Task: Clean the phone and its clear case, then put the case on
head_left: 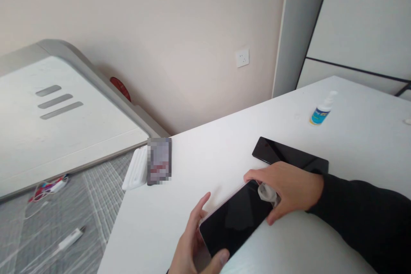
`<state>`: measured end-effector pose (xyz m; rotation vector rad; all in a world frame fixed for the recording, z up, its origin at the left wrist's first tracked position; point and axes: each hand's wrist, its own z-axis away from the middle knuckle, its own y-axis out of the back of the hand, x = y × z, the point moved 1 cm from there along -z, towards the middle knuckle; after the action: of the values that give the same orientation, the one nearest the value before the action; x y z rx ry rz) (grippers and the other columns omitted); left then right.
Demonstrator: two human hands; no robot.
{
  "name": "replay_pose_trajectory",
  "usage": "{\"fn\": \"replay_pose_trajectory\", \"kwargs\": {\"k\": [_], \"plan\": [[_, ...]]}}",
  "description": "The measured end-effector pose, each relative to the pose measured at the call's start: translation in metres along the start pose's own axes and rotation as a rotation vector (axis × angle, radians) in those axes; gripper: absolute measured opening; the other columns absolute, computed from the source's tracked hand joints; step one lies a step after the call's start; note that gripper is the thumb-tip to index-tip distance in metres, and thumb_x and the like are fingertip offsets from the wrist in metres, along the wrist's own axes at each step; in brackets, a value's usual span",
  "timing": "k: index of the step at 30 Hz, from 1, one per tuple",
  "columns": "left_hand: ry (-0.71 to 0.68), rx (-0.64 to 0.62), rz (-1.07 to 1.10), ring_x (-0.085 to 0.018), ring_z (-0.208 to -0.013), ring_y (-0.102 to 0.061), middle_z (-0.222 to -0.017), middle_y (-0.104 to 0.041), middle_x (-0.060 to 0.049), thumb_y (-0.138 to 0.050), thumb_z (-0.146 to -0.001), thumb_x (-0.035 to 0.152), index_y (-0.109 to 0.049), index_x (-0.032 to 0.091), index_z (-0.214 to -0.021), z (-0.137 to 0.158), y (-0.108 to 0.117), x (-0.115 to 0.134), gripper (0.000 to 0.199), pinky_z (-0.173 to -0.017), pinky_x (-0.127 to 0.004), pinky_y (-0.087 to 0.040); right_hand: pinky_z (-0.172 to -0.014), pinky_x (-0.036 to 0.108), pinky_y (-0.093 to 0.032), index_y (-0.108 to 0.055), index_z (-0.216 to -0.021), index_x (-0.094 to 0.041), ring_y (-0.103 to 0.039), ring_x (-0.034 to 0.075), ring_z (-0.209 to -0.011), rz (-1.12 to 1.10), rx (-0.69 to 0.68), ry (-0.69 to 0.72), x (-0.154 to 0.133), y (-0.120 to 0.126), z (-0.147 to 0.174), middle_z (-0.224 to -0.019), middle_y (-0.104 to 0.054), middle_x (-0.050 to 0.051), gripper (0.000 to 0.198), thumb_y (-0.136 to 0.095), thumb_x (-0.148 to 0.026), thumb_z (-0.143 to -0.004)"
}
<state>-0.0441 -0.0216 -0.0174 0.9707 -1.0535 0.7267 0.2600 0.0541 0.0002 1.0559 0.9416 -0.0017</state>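
Note:
A smartphone [236,218] with a dark screen is held at a slant over the white table, its pale edge showing along the far side. My left hand [199,239] grips its lower left end, thumb on the screen corner and fingers along the far edge. Around the upper right end curls my right hand [282,188], which also has a crumpled greyish-white cloth or tissue [267,193] under the palm, against the screen. Just beyond that hand lies a second black phone [289,154], partly covered by my right hand and sleeve.
A small white spray bottle [320,110] with a blue label stands on the table [205,158] at back right. At the left edge lie a white ridged object [136,169] and a blurred-out dark rectangular item [159,162]. Beyond is a bed with a white headboard [64,137] and cables.

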Motion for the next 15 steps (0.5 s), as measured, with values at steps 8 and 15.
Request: {"fn": "replay_pose_trajectory", "kwargs": {"k": [8,15], "plan": [[0.151,0.034,0.005,-0.022,-0.091,-0.075,-0.109,-0.077,-0.008,-0.076,-0.086,0.05,-0.033,0.022,-0.158,-0.004,-0.002,0.008,0.089,-0.08,-0.031,-0.06,-0.08,0.037,-0.048,-0.056,-0.134,-0.024,-0.071,0.032,-0.095,-0.001,0.019,-0.023,0.001,0.0,-0.001,-0.109,-0.073,0.006,0.081,-0.089,-0.058,-0.068],[0.025,0.09,-0.127,-0.028,-0.11,-0.072,-0.114,-0.078,-0.01,-0.054,-0.098,0.057,-0.074,0.018,-0.12,-0.016,0.005,0.022,0.049,-0.099,-0.039,-0.057,-0.077,0.035,-0.046,-0.059,-0.131,-0.024,-0.071,0.032,-0.094,-0.019,0.013,0.03,-0.002,0.004,0.001,-0.104,-0.073,0.004,0.078,-0.09,-0.054,-0.067]]}}
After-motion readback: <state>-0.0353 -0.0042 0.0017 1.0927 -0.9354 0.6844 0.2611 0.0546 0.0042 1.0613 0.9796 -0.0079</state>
